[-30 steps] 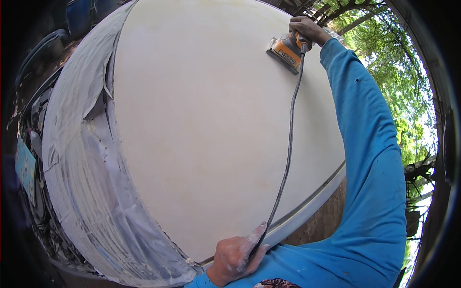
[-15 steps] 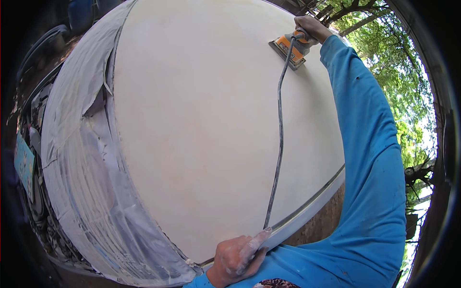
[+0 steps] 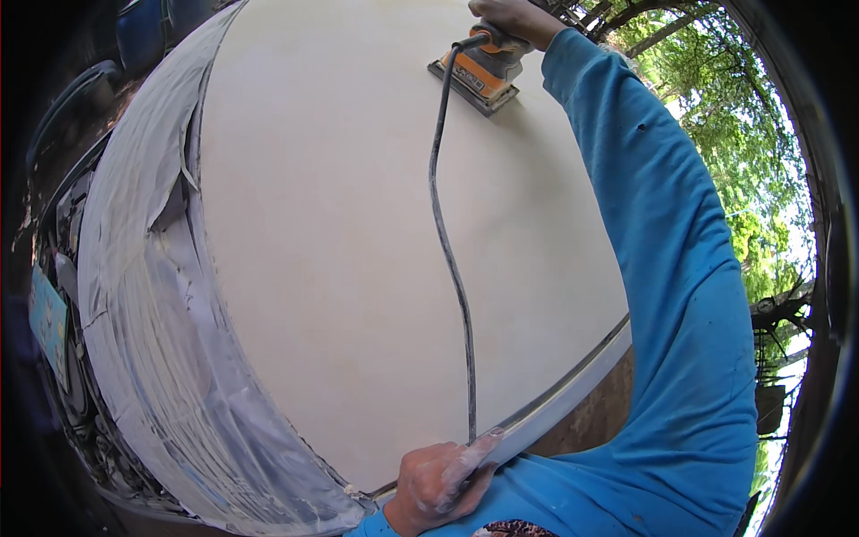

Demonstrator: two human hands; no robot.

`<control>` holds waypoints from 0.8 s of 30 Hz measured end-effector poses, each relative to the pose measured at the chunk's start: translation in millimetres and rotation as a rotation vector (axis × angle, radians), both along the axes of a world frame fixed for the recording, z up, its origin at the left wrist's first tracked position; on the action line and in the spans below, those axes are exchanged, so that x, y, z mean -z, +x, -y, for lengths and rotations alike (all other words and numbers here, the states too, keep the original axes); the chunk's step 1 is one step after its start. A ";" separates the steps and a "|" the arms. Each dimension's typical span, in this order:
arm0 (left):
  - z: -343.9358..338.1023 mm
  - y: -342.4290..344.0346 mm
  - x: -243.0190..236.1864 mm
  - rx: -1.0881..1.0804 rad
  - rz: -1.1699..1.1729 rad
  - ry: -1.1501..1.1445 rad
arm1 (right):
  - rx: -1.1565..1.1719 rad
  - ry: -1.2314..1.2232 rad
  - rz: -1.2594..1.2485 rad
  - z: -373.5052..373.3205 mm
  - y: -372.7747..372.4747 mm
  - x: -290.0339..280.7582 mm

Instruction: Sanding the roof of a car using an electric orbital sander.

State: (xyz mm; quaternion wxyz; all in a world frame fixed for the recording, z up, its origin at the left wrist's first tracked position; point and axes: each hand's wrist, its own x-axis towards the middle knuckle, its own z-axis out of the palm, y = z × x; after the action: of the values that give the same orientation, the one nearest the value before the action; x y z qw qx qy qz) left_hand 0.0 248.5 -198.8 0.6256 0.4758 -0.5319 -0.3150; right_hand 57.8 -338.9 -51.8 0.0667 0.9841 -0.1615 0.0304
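My right hand (image 3: 517, 18) is wrapped round the top of an orange and grey electric sander (image 3: 483, 73) at the far edge of the view. The sander's flat pad rests on a broad, smooth cream-white car roof (image 3: 376, 242). From the sander a dark power cord (image 3: 444, 215) runs back across the roof in a slight curve. Near the roof's close edge my left hand (image 3: 440, 479), dusty with white powder, is closed on the cord. Where the cord goes beyond the left hand is hidden.
Wrinkled clear plastic sheeting (image 3: 170, 358) covers the car's glass left of the roof. An exposed engine bay (image 3: 76, 394) lies farther left. A trim channel (image 3: 573, 376) follows the roof's near right edge. Blue drums (image 3: 141, 36) stand far left; trees (image 3: 743, 116) are at right.
The sander and my right hand have slid left and slightly farther away over the roof. The cord has swung left and bends more. My left hand stays nearly in place.
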 end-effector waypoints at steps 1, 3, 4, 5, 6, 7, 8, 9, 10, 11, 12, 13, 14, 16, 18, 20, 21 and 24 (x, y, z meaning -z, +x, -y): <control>-0.9 0.8 0.9 -0.007 0.000 -0.004 | -0.405 -0.443 -0.104 -8.0 10.6 -1.5; -3.2 3.1 2.1 0.026 0.030 0.051 | -0.237 -0.394 -0.064 -26.8 47.4 9.1; -3.9 3.9 2.6 0.024 0.030 0.054 | -0.220 -0.416 -0.113 -36.7 61.8 8.4; -4.4 4.7 2.9 0.026 0.041 0.059 | -0.161 -0.397 -0.126 -47.8 73.1 8.6; -4.5 5.0 2.8 0.029 0.052 0.065 | -0.162 -0.379 -0.110 -59.2 81.4 8.5; -4.4 5.2 2.7 0.027 0.052 0.068 | -0.162 -0.361 -0.094 -69.5 87.6 8.1; -3.7 5.3 2.5 0.027 0.050 0.063 | -0.009 -0.152 -0.036 -76.8 92.1 5.9; -3.2 5.5 2.0 0.027 0.050 0.058 | -0.011 -0.149 -0.033 -81.2 94.1 3.7; -2.9 5.5 1.5 0.026 0.053 0.060 | 0.120 0.031 0.002 -82.9 94.5 2.3; -2.5 5.4 0.9 0.021 0.044 0.055 | 0.251 0.211 0.036 -81.3 92.6 1.5; -2.5 5.4 0.4 0.016 0.034 0.048 | 0.251 0.212 0.037 -76.8 90.7 1.8; -2.7 5.5 0.3 0.015 0.034 0.047 | 0.081 -0.079 -0.061 -69.2 88.4 3.6; -2.9 5.6 0.2 0.018 0.036 0.054 | -0.090 -0.368 -0.158 -58.8 84.3 7.2; -4.1 5.5 -0.2 0.024 0.037 0.060 | -0.130 -0.386 -0.120 -33.2 62.8 13.3; -4.5 5.3 -0.6 0.030 0.060 0.087 | -0.189 -0.423 -0.083 -8.4 37.9 13.0; -4.3 5.5 -1.5 0.036 0.067 0.087 | 0.059 -0.073 0.003 8.5 3.0 11.2; -4.1 5.9 -2.0 0.036 0.074 0.090 | 0.297 0.282 0.091 14.3 -12.4 8.7; -3.3 7.6 -3.1 0.049 0.063 0.075 | 0.453 0.333 0.258 22.0 -46.2 6.1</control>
State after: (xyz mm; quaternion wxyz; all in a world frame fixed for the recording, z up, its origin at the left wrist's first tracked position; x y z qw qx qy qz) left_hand 7.6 251.8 -195.7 0.5826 0.4952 -0.5507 -0.3349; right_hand 11.6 -360.9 -57.9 -0.1115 0.9085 -0.3867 0.1126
